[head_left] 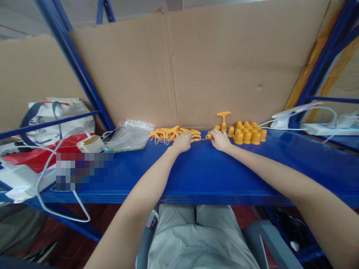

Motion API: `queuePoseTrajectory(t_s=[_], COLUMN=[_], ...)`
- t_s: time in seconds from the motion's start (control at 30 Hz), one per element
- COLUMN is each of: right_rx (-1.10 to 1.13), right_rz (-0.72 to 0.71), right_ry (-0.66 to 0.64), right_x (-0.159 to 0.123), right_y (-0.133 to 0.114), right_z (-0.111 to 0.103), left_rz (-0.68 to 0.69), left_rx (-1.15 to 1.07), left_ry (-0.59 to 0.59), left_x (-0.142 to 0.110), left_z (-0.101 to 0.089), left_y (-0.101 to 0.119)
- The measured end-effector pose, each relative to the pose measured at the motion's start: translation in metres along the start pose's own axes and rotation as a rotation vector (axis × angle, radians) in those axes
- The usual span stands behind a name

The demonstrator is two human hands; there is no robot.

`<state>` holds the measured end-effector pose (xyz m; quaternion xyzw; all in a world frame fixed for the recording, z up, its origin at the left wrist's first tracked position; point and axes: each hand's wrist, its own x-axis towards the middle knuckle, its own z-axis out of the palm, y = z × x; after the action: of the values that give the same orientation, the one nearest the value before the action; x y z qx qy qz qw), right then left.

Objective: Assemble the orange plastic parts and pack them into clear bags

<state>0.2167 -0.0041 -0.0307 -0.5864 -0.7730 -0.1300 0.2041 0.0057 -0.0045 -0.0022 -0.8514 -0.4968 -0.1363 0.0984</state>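
Note:
My left hand [183,142] is closed on the orange T-shaped handle of a corkscrew, whose metal spiral [202,139] points right, towards my other hand. A hollow orange sleeve [209,136] lies in the closed fingers of my right hand [220,140], its end facing left. The spiral's tip and the sleeve look close but apart. Beside and behind my left hand is a pile of orange corkscrews [164,132] with bare spirals. One corkscrew fitted in a sleeve [223,121] stands upright behind my right hand. Several loose orange sleeves [246,134] stand in a group to the right.
Clear plastic bags [129,136] lie left of the pile on the blue shelf [202,175]. Further left are white cables, a red bag [33,158] and a white tote [60,117]. A power strip [328,129] sits at the right. Cardboard [224,63] walls the back.

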Motion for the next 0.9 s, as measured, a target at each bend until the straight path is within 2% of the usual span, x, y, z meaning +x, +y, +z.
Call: queuePoseTrajectory(t_s=[0.2, 0.3, 0.5, 0.9], right_rx=[-0.049, -0.042, -0.047, -0.007], right_rz=[0.082, 0.126, 0.047, -0.063], right_ry=[-0.057, -0.083, -0.045, 0.031], right_x=[-0.001, -0.002, -0.002, -0.002], right_y=[-0.004, -0.005, -0.006, -0.008], right_z=[-0.004, -0.005, -0.006, -0.003], left_rz=[-0.073, -0.07, -0.021, 0.043], left_rx=[0.006, -0.003, -0.003, 0.094], left_ry=[0.049, 0.034, 0.007, -0.003], left_x=[0.0, 0.0, -0.001, -0.004], left_z=[-0.004, -0.004, -0.002, -0.011], left_y=[-0.002, -0.003, -0.002, 0.001])
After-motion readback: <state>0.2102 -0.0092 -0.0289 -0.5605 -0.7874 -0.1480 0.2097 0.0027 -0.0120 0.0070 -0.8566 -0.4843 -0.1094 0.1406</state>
